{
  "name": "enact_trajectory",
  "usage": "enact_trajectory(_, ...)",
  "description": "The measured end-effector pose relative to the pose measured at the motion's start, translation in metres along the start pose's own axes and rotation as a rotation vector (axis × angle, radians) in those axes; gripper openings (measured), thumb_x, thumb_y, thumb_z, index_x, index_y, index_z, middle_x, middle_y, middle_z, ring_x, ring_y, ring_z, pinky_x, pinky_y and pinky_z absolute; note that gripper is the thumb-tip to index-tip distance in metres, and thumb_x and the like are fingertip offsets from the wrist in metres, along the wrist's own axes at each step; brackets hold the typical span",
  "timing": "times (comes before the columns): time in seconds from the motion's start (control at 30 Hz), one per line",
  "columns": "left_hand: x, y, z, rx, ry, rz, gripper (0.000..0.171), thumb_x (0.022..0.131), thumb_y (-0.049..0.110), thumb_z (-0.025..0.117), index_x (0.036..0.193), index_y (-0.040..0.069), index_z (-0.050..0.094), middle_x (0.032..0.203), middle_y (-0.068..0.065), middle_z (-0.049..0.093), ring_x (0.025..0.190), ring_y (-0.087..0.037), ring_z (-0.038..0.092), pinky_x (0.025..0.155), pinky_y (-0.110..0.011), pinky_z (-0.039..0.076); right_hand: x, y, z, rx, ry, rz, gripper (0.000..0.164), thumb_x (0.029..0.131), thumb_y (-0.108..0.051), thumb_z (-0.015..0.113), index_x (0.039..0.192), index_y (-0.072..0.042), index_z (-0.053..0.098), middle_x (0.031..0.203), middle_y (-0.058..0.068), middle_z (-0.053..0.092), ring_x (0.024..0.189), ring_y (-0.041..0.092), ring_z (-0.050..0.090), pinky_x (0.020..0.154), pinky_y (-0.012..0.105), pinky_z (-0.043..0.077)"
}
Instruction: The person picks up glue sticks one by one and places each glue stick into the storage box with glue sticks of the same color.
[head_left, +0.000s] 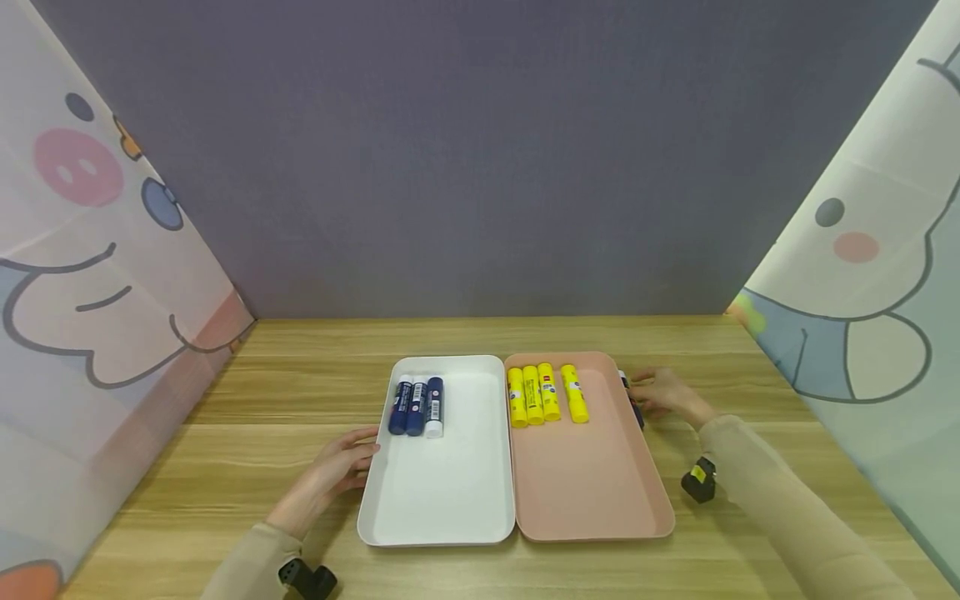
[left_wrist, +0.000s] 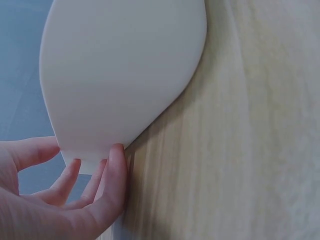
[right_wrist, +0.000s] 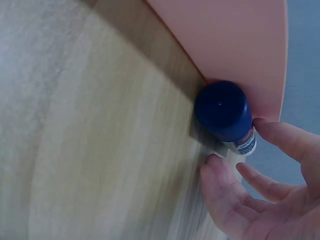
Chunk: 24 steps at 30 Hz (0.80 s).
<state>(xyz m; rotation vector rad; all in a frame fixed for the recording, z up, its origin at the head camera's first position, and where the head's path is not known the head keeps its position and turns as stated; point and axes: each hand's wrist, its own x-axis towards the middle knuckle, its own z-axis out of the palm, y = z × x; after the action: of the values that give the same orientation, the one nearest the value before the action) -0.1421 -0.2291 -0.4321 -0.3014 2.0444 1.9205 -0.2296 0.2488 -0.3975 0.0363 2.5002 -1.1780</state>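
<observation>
In the head view, my left hand (head_left: 335, 467) is at the left side of a white tray (head_left: 442, 508). Its fingertips touch the tray's outer wall (left_wrist: 125, 65) in the left wrist view, with the thumb at the rim. My right hand (head_left: 667, 393) reaches beside the right wall of a pink tray (head_left: 592, 500). A dark blue glue stick (right_wrist: 222, 112) lies on the table against that wall. The right thumb is at its side, and the other fingers are spread just short of it. Three blue glue sticks (head_left: 416, 408) lie in the white tray.
Several yellow glue sticks (head_left: 533, 396) lie in the upper part of the pink tray, one a little apart from the others. Both trays stand side by side on a wooden table (head_left: 330, 358). A grey panel (head_left: 480, 167) rises behind, with cartoon-printed sheets on both sides.
</observation>
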Motion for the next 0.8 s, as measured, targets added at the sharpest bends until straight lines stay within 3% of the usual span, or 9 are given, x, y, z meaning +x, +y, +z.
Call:
enact_trajectory(0.2, -0.0010, 0.0004, 0.0005, -0.001, -0.005, 0.004, 0.050, 0.087, 0.008, 0.050, 0.130, -0.009, 0.031, 0.101, -0.015, 0.061, 0.080, -0.017, 0.060, 0.070, -0.036, 0.048, 0.0045, 0.0022, 0.0037, 0.034, 0.008, 0.024, 0.052, 0.084, -0.011, 0.053, 0.122, 0.018, 0.033, 0.073, 0.002, 0.060, 0.062, 0.012, 0.057, 0.060, 0.033, 0.050)
enact_trajectory(0.53, 0.0002, -0.0007, -0.0004, 0.000, -0.005, 0.007, 0.050, 0.087, 0.009, 0.050, 0.130, -0.010, 0.031, 0.100, -0.014, 0.061, 0.079, -0.016, 0.060, 0.070, -0.036, 0.048, 0.0047, 0.0014, 0.0056, 0.061, 0.022, 0.043, 0.054, 0.082, -0.007, 0.051, 0.120, 0.023, 0.028, 0.079, 0.014, 0.058, 0.065, 0.015, 0.059, 0.061, 0.033, 0.051)
enact_trajectory(0.8, -0.0002, -0.0001, 0.0001, 0.009, 0.010, 0.000, 0.049, 0.087, 0.009, 0.050, 0.129, -0.009, 0.032, 0.102, -0.016, 0.061, 0.081, -0.017, 0.060, 0.070, -0.037, 0.048, 0.0070, 0.0030, 0.0069, 0.047, 0.044, 0.042, 0.052, 0.082, -0.007, 0.054, 0.119, 0.024, 0.033, 0.077, 0.010, 0.054, 0.064, 0.011, 0.057, 0.060, 0.028, 0.050)
